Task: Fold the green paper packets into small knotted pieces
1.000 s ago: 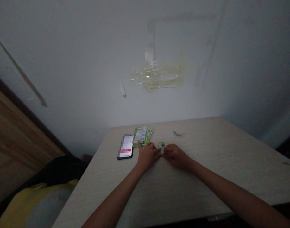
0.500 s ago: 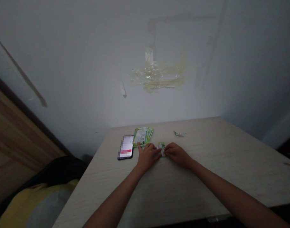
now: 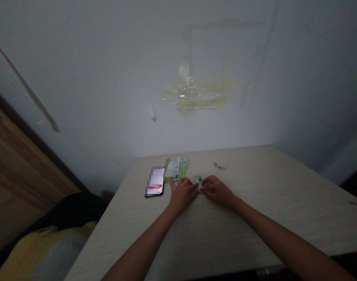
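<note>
A small green-and-white packet (image 3: 198,180), seemingly folded narrow, lies on the table between my hands. My left hand (image 3: 182,194) holds its left side with thumb and forefinger, while the outer finger stretches away to the left. From the other side, my right hand (image 3: 217,189) pinches the packet's right edge, its fingers bent together. The fingertips hide part of the packet. Just beyond my left hand is a fanned pile of flat green-and-white packets (image 3: 174,168); the outstretched finger reaches its near edge.
A phone (image 3: 155,182) with a lit, blurred screen lies left of the pile. A twisted green-and-white strip (image 3: 221,165) rests toward the back right of the pale wooden table (image 3: 272,187). Behind stands a wall (image 3: 114,86) with tape remnants. Yellow and grey cloth (image 3: 50,253) is at lower left.
Only slight finger movement shows: the right fingers have shifted a little to the left on the packet. The pile, phone and twisted strip stay in place.
</note>
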### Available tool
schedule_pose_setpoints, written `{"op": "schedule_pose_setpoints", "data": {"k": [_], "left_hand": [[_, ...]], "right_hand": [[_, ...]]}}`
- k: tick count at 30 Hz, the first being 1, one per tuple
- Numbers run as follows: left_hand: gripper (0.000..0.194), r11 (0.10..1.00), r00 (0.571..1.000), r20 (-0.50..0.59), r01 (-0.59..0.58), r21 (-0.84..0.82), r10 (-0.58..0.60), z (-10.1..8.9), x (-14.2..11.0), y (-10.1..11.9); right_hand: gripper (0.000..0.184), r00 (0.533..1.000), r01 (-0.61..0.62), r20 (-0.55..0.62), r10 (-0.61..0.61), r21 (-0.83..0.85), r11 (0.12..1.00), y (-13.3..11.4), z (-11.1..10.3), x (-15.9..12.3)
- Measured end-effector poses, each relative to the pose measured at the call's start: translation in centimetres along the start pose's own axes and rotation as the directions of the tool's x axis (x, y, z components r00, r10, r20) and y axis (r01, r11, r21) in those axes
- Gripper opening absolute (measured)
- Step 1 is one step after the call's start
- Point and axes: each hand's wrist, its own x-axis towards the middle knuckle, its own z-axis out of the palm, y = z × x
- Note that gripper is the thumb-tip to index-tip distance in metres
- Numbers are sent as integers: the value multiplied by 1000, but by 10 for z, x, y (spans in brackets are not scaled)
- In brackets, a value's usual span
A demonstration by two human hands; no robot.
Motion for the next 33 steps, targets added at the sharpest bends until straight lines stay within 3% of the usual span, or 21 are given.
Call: {"op": "schedule_pose_setpoints", "data": {"k": [11,24,33], "left_hand": [[26,999,999,23,25,-23,-24,-3,0,2],[26,999,998,49,46,-2,-46,-3,2,2],[25,999,998,43,47,-14,-46,-3,2,1]], "right_hand": [[16,996,-88,-18,86,-188,978,8,10,7],[21,972,-175,82,222,-386,906,6,5,25],[23,960,-246,13,280,-443,862,4,11,35]]}}
